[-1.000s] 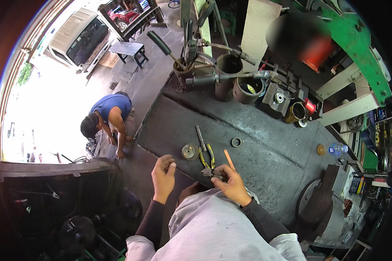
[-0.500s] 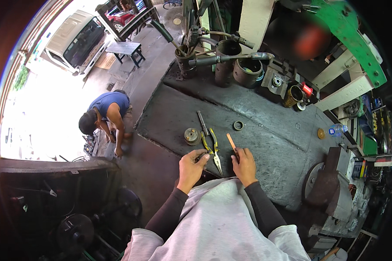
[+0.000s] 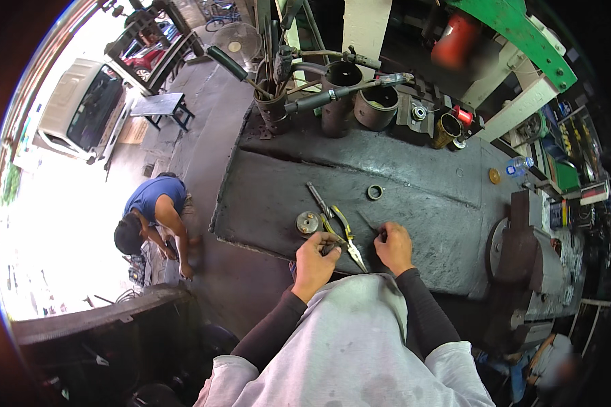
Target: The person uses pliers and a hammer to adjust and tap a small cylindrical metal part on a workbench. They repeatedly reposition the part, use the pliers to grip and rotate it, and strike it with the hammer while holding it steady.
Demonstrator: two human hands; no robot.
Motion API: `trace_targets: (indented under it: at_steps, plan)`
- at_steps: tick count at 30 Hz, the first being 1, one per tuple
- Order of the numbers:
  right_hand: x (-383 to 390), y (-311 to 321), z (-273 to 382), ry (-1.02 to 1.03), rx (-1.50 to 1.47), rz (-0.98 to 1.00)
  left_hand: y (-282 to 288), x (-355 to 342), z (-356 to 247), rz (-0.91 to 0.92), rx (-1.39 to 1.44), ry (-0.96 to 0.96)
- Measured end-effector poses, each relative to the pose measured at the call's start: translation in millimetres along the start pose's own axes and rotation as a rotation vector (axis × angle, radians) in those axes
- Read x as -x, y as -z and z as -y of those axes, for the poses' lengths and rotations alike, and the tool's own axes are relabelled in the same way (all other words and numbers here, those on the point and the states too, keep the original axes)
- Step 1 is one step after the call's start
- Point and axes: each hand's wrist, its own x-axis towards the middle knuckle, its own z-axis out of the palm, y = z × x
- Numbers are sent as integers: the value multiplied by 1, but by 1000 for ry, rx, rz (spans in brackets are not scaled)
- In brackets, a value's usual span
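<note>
Pliers point(image 3: 350, 239): handles are yellow and black, nose is silver-grey. Small part point(image 3: 330, 249): near black. Thin strip point(image 3: 364, 218): dark grey. Round metal piece point(image 3: 308, 223): dull grey, brownish in places. Ring point(image 3: 375, 198): dark grey. Workbench point(image 3: 421, 230): charcoal, streaked with paler scuffs. Shirt point(image 3: 360, 339): pale grey, darker spots scatter across it. Sleeves point(image 3: 268, 336): blackish brown. Spool point(image 3: 462, 114): bright red. Bottle point(image 3: 519, 167): clear and blue. Disc point(image 3: 494, 176): amber. Beam point(image 3: 536, 47): green. Co-worker's top point(image 3: 149, 197): plain blue. Truck point(image 3: 64, 108): cream.

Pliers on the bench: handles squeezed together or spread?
Spread: the pliers show a dark gap between their yellow handles. Cannot tell whether the tips are parted.
</note>
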Motion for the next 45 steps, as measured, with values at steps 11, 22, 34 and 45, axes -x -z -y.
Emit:
trace_targets:
  at_steps: [11, 22, 34, 45]
  plan:
    - [9, 54, 144, -301, -354, 224, 61, -15, 0, 187, -122, -7]
    - [17, 54, 135, -357, -827, 339, 58, -3, -20, 262, 123, 32]
    - [46, 80, 100, 200, -136, 319, 23, 21, -41, 318, 196, 214]
    - [53, 96, 91, -129, -282, 440, 19, 27, -51, 258, -160, 16]
